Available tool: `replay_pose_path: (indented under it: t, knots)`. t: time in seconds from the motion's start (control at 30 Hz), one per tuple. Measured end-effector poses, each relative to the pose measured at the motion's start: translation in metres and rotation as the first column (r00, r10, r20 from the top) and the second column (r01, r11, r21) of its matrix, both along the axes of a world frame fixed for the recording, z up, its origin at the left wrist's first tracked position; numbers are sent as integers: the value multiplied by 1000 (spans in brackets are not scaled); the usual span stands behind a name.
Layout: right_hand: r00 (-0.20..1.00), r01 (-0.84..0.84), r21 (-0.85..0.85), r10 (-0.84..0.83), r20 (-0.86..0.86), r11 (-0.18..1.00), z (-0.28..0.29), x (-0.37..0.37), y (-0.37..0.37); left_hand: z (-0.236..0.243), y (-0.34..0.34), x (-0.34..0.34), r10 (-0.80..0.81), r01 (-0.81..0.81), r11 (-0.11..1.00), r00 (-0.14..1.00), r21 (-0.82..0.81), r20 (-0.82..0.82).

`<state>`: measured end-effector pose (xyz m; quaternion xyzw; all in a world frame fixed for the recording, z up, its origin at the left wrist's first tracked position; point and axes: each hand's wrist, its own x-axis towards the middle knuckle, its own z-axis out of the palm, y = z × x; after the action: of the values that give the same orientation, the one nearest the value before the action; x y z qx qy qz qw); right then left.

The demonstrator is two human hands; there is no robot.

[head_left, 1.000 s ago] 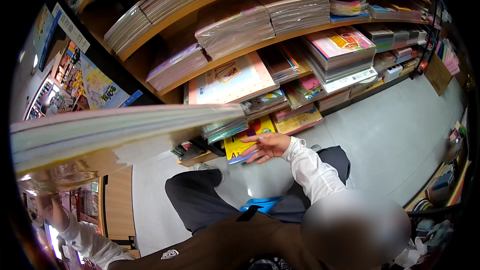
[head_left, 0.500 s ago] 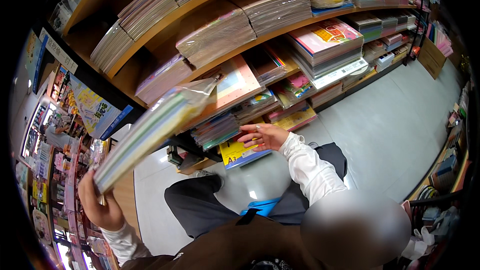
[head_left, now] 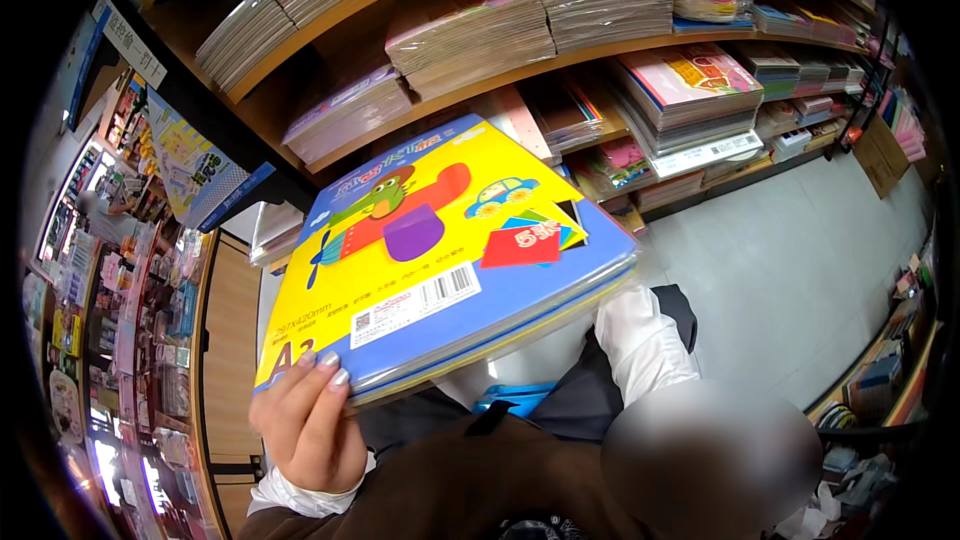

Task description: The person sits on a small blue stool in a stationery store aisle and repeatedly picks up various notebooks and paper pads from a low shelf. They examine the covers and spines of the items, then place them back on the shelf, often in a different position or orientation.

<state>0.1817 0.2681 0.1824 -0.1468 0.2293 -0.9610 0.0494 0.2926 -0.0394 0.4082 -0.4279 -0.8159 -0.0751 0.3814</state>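
Note:
A stack of large, thin paper packs in clear plastic point(head_left: 430, 240) lies nearly flat in front of me. Its top cover is yellow and blue, with a cartoon crocodile in a red plane and a small blue car. My left hand point(head_left: 310, 425) pinches the near left corner, fingers on top of the cover. Layered blue and yellow edges show along the near side. From the lower right my right forearm, in a white sleeve point(head_left: 645, 345), reaches behind the stack's right corner. The right hand itself is hidden there, so its fingers and any grip cannot be seen.
Wooden shelves point(head_left: 480, 70) ahead hold wrapped paper stacks point(head_left: 475, 35). Packs with a pink cartoon cover point(head_left: 690, 80) lie on a lower shelf at right. A dark post with a poster point(head_left: 205, 160) stands at left. Crowded display racks point(head_left: 130, 330) line the far left.
My left hand has brought the paper packs in from the left, from steeply tilted to nearly flat, cover up. My right hand, open before the lower shelf earlier, is now hidden behind them.

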Motion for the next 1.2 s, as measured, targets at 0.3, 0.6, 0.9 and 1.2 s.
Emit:
replay_pose_path:
  t: [0.3,0.6,0.9,1.2]
  knots:
    - [977,203,-28,-204,-64,979,28,21,1,-48,20,-47,-85,80,995,993,57,87]
    - [995,57,41,-53,-87,998,33,7,1,-111,26,-141,-19,19,999,1000,38,-1]
    - [911,390,487,-406,-78,781,31,-21,-6,-142,43,-210,13,-22,997,992,68,126]
    - [733,591,618,-665,-142,519,24,-61,-6,-155,58,-219,138,-153,983,981,106,138]
